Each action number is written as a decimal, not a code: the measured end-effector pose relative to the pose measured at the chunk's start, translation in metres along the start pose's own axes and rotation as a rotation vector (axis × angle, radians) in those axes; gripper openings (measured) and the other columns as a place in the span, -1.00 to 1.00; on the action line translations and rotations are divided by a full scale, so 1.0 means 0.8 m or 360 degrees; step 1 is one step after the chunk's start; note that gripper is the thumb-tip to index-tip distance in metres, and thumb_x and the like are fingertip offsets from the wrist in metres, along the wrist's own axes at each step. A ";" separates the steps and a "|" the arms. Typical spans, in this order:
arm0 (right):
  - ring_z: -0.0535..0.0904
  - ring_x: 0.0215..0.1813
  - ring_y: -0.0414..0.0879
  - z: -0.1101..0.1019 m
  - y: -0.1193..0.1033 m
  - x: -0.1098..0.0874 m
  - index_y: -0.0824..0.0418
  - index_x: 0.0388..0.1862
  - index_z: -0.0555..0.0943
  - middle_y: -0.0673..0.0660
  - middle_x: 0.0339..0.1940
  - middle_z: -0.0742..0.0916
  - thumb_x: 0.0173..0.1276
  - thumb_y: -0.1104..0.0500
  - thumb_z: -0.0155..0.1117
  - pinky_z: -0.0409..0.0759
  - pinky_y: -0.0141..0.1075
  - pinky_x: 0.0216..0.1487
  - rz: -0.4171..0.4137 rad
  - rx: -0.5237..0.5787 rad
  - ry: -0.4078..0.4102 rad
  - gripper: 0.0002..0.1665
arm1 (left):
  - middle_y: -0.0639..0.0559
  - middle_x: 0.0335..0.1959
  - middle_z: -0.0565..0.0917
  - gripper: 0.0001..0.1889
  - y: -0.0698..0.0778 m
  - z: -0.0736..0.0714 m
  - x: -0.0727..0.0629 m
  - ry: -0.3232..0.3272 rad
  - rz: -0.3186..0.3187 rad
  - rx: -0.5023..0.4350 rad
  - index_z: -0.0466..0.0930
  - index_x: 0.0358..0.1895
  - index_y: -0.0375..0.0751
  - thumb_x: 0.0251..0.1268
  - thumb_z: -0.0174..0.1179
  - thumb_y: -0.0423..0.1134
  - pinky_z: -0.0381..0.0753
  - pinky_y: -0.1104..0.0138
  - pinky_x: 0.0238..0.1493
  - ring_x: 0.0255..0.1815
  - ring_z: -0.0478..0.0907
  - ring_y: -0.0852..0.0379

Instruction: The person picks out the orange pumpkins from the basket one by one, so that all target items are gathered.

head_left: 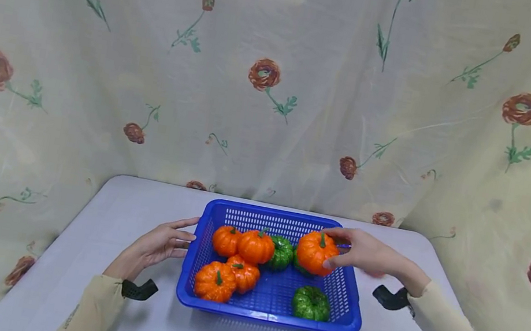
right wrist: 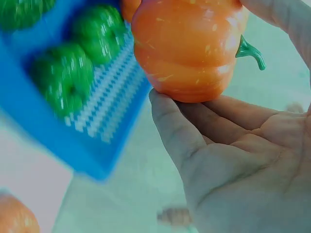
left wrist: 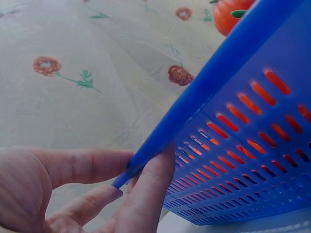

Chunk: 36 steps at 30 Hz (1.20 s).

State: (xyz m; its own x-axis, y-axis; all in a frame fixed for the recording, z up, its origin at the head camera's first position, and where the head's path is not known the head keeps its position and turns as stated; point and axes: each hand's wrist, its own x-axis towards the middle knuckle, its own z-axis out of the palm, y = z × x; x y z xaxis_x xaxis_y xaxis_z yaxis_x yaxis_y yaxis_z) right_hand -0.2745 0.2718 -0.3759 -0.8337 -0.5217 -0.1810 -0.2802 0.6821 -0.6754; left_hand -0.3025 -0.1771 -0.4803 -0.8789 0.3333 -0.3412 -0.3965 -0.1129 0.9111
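Note:
A blue plastic basket with slotted walls stands on the white table. My left hand is at its left side, pinching the rim between thumb and fingers in the left wrist view. In my right hand, an orange toy pumpkin with a green stem is gripped above the right part of the basket. The fingertips lie along the pumpkin's side in the right wrist view. Several orange pumpkins cluster at the left inside the basket. Green pumpkins sit in the middle and on the right.
Another orange pumpkin lies on the table outside the basket, mostly hidden under my right wrist in the head view. White table surface surrounds the basket. A flower-patterned curtain hangs behind the table and along both sides.

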 end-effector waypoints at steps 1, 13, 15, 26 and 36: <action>0.49 0.26 0.16 -0.008 0.005 -0.006 0.30 0.39 0.34 0.26 0.25 0.56 0.18 -0.06 0.41 0.53 0.02 0.25 0.0012 -0.0023 0.0038 -0.12 | -0.16 0.13 0.52 -0.31 0.000 0.000 0.000 -0.0008 -0.0001 0.0001 0.15 0.50 -0.02 0.31 0.11 -0.40 0.69 0.20 -0.03 -0.07 0.65 0.06; 0.45 0.25 0.35 -0.059 0.088 -0.063 0.48 0.42 0.20 0.49 0.30 0.46 0.27 -0.11 0.30 0.59 0.10 0.13 0.0292 -0.0128 0.0343 -0.02 | -0.19 0.14 0.52 -0.33 0.000 -0.001 0.000 -0.0041 0.0041 0.0025 0.15 0.50 -0.06 0.33 0.10 -0.39 0.66 0.14 0.03 -0.06 0.64 0.04; 0.46 0.25 0.34 -0.060 0.103 -0.068 0.50 0.41 0.20 0.49 0.28 0.47 0.28 -0.11 0.30 0.58 0.11 0.14 0.0334 -0.0101 0.0322 -0.03 | -0.19 0.14 0.52 -0.33 -0.001 -0.001 -0.001 -0.0033 0.0038 0.0020 0.16 0.49 -0.06 0.33 0.10 -0.39 0.66 0.14 0.03 -0.07 0.64 0.04; 0.41 0.25 0.33 -0.044 0.178 -0.078 0.55 0.33 0.28 0.49 0.28 0.46 0.28 -0.17 0.26 0.51 0.20 0.15 0.0568 -0.0060 0.0129 -0.05 | -0.15 0.09 0.55 -0.32 -0.001 -0.001 0.000 -0.0016 0.0018 -0.0019 0.16 0.49 -0.05 0.31 0.12 -0.41 0.69 0.17 -0.02 -0.07 0.65 0.04; 0.44 0.21 0.29 -0.030 0.194 -0.078 0.57 0.29 0.32 0.49 0.24 0.50 0.28 -0.10 0.28 0.50 0.20 0.17 0.0549 -0.0006 0.0119 -0.11 | -0.16 0.10 0.54 -0.33 -0.002 -0.002 0.000 -0.0034 0.0032 0.0000 0.15 0.50 -0.06 0.32 0.10 -0.41 0.69 0.19 -0.04 -0.09 0.64 0.05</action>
State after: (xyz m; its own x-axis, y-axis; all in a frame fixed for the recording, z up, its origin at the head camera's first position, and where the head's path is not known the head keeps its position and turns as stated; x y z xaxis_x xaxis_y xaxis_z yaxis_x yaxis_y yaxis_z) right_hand -0.2775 0.4228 -0.4522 -0.9122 -0.2211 -0.3450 0.0224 0.8138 -0.5808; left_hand -0.3022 -0.1785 -0.4817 -0.8809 0.3509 -0.3175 -0.3786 -0.1200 0.9178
